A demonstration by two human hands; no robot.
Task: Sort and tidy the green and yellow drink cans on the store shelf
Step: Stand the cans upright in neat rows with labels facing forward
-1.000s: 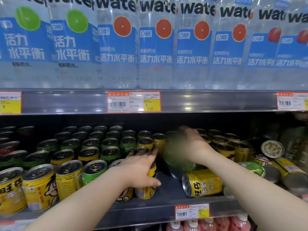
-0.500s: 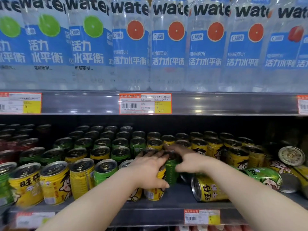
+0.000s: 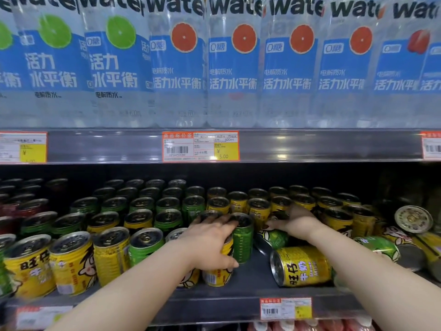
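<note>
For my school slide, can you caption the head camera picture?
Left hand on an upright yellow can, right hand on a toppled green can, sorting the shelf.

- A shop, at a drinks aisle: two stocked shelves fill the view.
- The upper shelf carries a tight row of identical clear water bottles with blue labels, lime pictures to the left, grapefruit to the right.
- An orange and yellow price tag with a barcode and "5.00" sits on the shelf edge; more tags sit at far left and far right.
- The lower shelf holds many small drink cans, green and yellow, in rows running far back.
- Another price tag sits on the near lower edge.
</note>
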